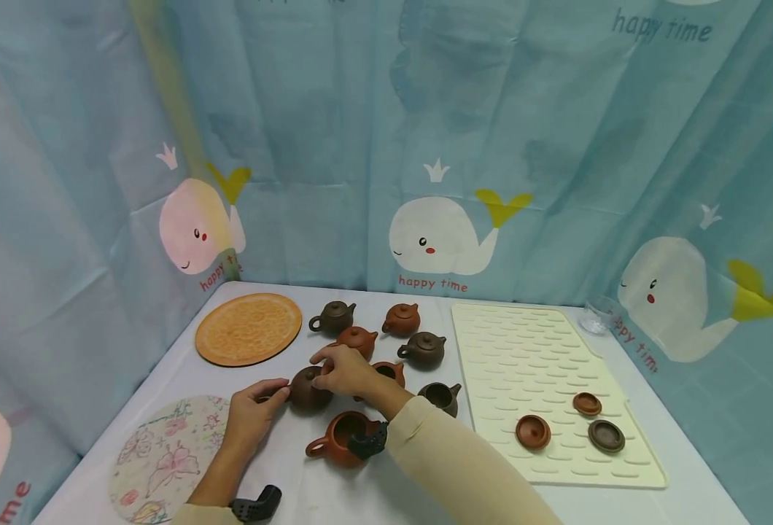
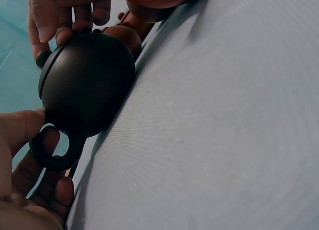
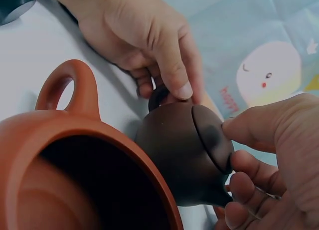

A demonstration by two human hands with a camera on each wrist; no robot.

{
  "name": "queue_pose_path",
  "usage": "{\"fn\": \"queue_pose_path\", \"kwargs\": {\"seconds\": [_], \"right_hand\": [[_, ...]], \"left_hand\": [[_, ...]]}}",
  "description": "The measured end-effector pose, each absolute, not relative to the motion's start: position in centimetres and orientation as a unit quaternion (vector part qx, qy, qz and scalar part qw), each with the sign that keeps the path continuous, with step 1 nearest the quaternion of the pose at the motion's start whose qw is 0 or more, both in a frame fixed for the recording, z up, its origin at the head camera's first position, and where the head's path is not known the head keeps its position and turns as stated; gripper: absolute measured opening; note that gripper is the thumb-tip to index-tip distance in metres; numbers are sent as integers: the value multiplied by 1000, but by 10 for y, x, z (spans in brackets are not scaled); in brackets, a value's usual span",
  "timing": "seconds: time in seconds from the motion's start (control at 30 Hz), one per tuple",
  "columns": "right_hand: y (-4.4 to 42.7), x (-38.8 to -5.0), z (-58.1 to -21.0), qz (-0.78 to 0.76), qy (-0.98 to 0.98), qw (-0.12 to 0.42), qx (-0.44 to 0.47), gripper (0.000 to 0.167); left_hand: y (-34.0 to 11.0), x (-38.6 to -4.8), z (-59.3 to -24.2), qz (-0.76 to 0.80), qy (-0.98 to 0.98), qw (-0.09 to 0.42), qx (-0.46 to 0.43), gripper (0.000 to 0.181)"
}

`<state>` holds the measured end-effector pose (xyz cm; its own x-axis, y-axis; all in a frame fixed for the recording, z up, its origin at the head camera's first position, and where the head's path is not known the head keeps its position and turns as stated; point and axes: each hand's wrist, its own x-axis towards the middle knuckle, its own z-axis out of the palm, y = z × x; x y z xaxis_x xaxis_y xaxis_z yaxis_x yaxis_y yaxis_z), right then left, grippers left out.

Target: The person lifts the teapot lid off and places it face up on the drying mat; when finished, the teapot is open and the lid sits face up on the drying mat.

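Observation:
A dark brown teapot (image 1: 309, 399) stands on the white table with its lid (image 3: 207, 127) seated on top. My left hand (image 1: 252, 414) pinches its ring handle (image 2: 64, 161) between thumb and fingers. From the other side, my right hand (image 1: 354, 375) has thumb and curled fingers at the lid. The left wrist view shows the round lid knob (image 2: 43, 59) beside the right fingertips. Nearest to me, a reddish-brown teapot (image 3: 30, 132) stands lidless, its handle to the left. Another lidless reddish teapot (image 1: 396, 373) is partly hidden behind my right hand.
Lidded teapots (image 1: 424, 351) stand farther back, with a lidless dark one (image 1: 451, 399) beyond my right forearm. A cream mat (image 1: 518, 364) at right bears three lids (image 1: 533, 432). At left lie an orange round mat (image 1: 249, 329) and a floral one (image 1: 170, 452). A clear cup (image 1: 598, 315) stands back right.

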<state>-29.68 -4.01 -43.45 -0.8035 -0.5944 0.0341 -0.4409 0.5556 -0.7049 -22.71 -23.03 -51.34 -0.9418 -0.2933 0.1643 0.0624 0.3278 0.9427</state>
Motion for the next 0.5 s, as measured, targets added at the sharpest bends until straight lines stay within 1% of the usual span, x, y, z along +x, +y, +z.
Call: {"fn": "queue_pose_path", "kwargs": {"seconds": [0.23, 0.5], "right_hand": [[-43, -296, -433, -333, 886, 99, -307, 24], [-46, -298, -434, -303, 895, 69, -319, 18]], "left_hand": [[-229, -227, -514, -566, -806, 156, 76, 19], [-228, -226, -513, -561, -809, 163, 72, 18]]}}
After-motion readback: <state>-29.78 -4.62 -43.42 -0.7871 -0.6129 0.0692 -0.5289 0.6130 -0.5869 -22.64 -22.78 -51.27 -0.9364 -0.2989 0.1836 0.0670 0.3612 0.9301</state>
